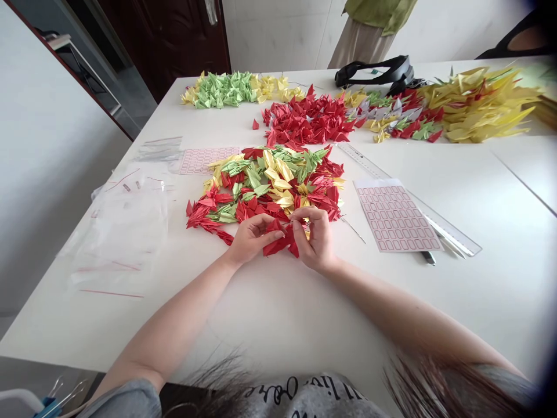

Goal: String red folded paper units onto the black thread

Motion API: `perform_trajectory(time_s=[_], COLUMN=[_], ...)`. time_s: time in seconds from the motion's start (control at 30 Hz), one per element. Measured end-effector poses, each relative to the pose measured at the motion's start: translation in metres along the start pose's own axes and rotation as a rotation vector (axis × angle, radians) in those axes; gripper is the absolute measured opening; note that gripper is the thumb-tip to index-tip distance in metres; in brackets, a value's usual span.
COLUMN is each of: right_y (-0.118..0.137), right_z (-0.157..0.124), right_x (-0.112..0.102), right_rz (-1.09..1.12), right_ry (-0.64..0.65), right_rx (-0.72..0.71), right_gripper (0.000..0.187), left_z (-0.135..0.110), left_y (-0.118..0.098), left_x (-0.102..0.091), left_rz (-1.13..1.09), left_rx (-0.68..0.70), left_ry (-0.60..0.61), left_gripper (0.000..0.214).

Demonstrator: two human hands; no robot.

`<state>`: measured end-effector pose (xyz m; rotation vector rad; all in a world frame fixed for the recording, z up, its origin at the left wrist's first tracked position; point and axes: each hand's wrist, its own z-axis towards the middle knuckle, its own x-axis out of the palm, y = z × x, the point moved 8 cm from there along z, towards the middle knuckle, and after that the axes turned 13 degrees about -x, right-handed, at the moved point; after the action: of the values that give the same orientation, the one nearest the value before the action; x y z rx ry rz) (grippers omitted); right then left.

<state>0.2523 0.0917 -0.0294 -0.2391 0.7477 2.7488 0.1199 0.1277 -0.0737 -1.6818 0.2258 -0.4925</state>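
My left hand (pixel 250 238) and my right hand (pixel 315 238) meet at the near edge of a heap of folded paper cranes (pixel 270 186) in red, yellow and green. Between them, both hands pinch a red paper crane (pixel 277 242), and a thin thread (pixel 287 223) runs through my fingers. A fine wire or needle (pixel 352 229) sticks out of the heap to the right of my right hand.
Transparent plastic bags (pixel 124 232) lie to the left. A pink label sheet (pixel 394 215), a long ruler (pixel 404 194) and a pen (pixel 429 258) lie to the right. Several crane piles (pixel 308 119) line the far side, beside a black strap (pixel 374 72). A person (pixel 365 35) stands beyond the table.
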Motion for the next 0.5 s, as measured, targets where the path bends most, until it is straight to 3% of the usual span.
perform_trajectory(time_s=[0.2, 0.4, 0.5], right_y=[-0.001, 0.005, 0.003], right_z=[0.001, 0.005, 0.006], right_x=[-0.002, 0.002, 0.002], right_rz=[-0.039, -0.028, -0.038], right_ry=[0.013, 0.09, 0.096], right_rx=[0.023, -0.046, -0.001], right_gripper=[0.013, 0.021, 0.018], left_z=[0.002, 0.003, 0.003], left_y=[0.002, 0.002, 0.005], left_x=[-0.007, -0.023, -0.029], left_rz=[-0.103, -0.168, -0.188], left_rx=[-0.001, 0.009, 0.0], left_ry=[-0.066, -0.166, -0.224], left_gripper=[0.039, 0.04, 0.039])
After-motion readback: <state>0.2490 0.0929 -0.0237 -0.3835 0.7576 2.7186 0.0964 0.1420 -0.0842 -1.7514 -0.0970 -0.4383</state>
